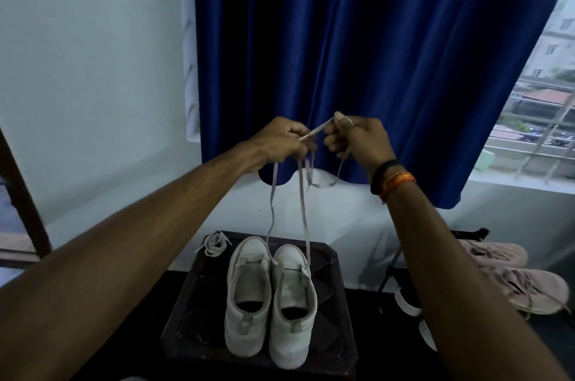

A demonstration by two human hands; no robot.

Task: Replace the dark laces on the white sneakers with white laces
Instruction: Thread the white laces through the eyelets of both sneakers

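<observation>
Two white sneakers, the left one (pixel 247 296) and the right one (pixel 292 306), stand side by side on a dark stool (pixel 329 318), heels toward me. A white lace (pixel 303 219) runs up from the right sneaker's lowest eyelets to my raised hands. My left hand (pixel 280 144) pinches the lace's two strands. My right hand (pixel 354 138) pinches a lace end between thumb and forefinger, with a loop hanging below it. A second white lace (pixel 214 243) lies bundled on the stool's far left corner. A dark lace (pixel 384 284) lies on the floor to the right of the stool.
A blue curtain (pixel 373 54) hangs straight ahead over a window with a grille (pixel 535 132) at right. A pair of pink sneakers (pixel 516 275) sits on the floor at right. A white wall (pixel 93 69) is at left. Two white strips (pixel 406 303) lie on the dark floor.
</observation>
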